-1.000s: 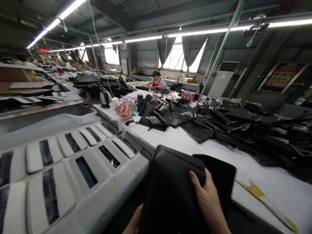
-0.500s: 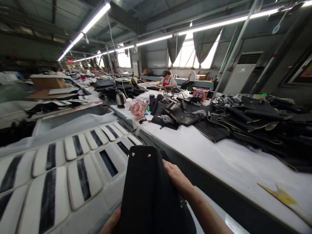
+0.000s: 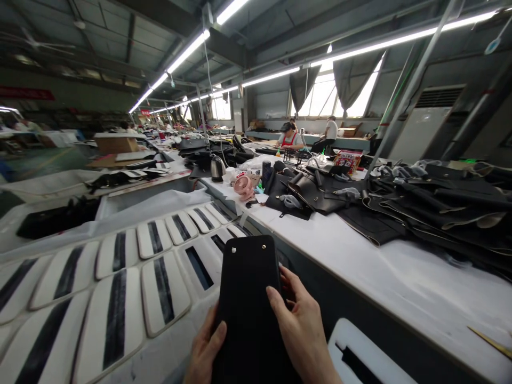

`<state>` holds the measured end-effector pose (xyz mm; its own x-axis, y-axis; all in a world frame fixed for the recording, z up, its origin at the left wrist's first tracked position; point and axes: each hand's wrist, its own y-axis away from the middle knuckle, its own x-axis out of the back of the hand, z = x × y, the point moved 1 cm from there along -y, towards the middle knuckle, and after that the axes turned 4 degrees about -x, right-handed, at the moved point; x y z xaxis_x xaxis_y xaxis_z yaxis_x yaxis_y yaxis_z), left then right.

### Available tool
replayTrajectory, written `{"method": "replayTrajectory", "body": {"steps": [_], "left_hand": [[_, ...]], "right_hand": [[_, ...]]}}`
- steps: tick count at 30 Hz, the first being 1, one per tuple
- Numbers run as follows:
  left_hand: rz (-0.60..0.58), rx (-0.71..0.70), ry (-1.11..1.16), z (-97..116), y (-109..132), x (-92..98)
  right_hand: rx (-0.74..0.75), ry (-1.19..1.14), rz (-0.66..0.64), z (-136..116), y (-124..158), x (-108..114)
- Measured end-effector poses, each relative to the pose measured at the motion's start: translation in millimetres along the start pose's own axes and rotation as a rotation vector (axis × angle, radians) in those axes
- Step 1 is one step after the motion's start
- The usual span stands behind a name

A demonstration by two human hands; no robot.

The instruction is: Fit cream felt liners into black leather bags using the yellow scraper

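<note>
A black leather-like panel with rounded corners (image 3: 248, 298) stands upright in front of me, with a metal stud near each top corner. My left hand (image 3: 206, 344) grips its lower left edge, thumb on the near face. Higher up, my right hand (image 3: 300, 320) holds the right edge, with the thumb on the face and the fingers curled behind. Whether the panel is part of a larger bag piece, I cannot tell. To the left lie several white rounded panels (image 3: 132, 320), each with a dark stripe across it.
A white-topped table (image 3: 360, 277) runs along the right, bearing a heap of black leather pieces (image 3: 432, 208), a pink fan (image 3: 243, 186) and a kettle (image 3: 217, 168). A white slotted piece (image 3: 340, 341) lies at lower right. A person in a red apron (image 3: 290, 140) sits further back.
My right hand has shifted its hold, its thumb now on the panel's face. The panel has turned so its front shows flatter, and the side part is hidden. The view has swung left.
</note>
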<state>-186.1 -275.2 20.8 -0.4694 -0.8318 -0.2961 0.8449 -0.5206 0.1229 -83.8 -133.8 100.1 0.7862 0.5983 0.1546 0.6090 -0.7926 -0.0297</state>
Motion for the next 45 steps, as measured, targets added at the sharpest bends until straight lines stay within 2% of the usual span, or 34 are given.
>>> {"method": "replayTrajectory", "body": {"steps": [4,7,10,13,20,26,30,33,38,42,45], "left_hand": [[-0.047,-0.236,-0.191,10.8,-16.3,-5.2],[-0.007,-0.412,-0.416,10.2,-23.3,-9.5],[0.011,-0.539,-0.574,9.8,-22.1,-17.7],[-0.035,-0.602,-0.646,10.1,-14.6,-29.2],[-0.094,-0.59,-0.663,9.7,4.4,-52.7],[-0.125,-0.542,-0.633,8.7,13.9,-65.0],[-0.182,-0.471,-0.593,-10.2,14.8,-68.7],[-0.219,-0.456,-0.58,-35.1,15.2,-72.9],[-0.296,-0.393,-0.535,-74.5,18.7,-86.5],[-0.38,-0.339,-0.477,-83.5,14.3,-95.0],[-0.397,-0.285,-0.422,-83.4,-2.3,-101.1]], "right_hand": [[-0.009,-0.064,0.035,3.9,-5.6,6.8],[-0.04,-0.124,0.064,17.3,-2.4,9.6],[-0.09,-0.17,0.096,33.4,3.0,13.7],[-0.151,-0.217,0.13,47.3,6.9,21.6],[-0.336,-0.344,0.19,58.2,16.2,43.6],[-0.357,-0.366,0.258,64.2,29.4,59.5],[-0.364,-0.345,0.241,81.9,34.9,67.9],[-0.386,-0.398,0.218,99.9,38.8,75.8],[-0.423,-0.407,0.271,125.3,50.0,95.6],[-0.416,-0.425,0.311,136.2,53.7,107.9],[-0.427,-0.467,0.292,141.4,51.4,111.2]]}}
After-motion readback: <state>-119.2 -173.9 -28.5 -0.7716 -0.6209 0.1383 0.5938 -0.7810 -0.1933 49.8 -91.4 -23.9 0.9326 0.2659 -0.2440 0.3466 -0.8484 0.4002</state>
